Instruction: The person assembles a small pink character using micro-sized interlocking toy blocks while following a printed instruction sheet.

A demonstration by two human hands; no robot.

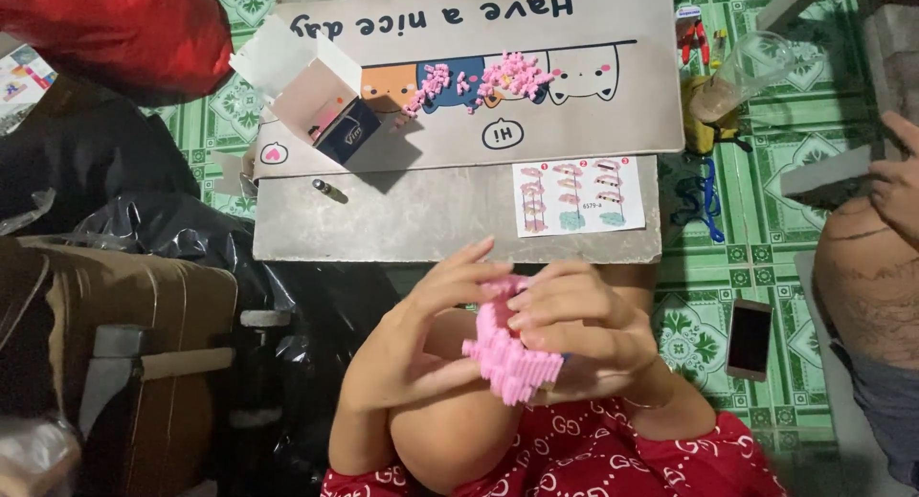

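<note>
Pink brick model (509, 355), small blocks, pinched between left hand (421, 339) and right hand (579, 329) above a bent knee. Grey mat (459, 214) on green patterned floor, bearing loose pink bricks (479, 80), open white-and-blue carton (321, 100), instruction sheet (577, 196). Phone (750, 339) lies at right; another person's hand (898, 176) at far right edge.

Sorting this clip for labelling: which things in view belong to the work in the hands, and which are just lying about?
Belonging to the work:
- pink block model, held by left hand and right hand
- loose pink blocks on the mat
- instruction sheet
- opened small box

Lying about:
- phone
- plastic cup
- red bag
- cardboard box
</note>
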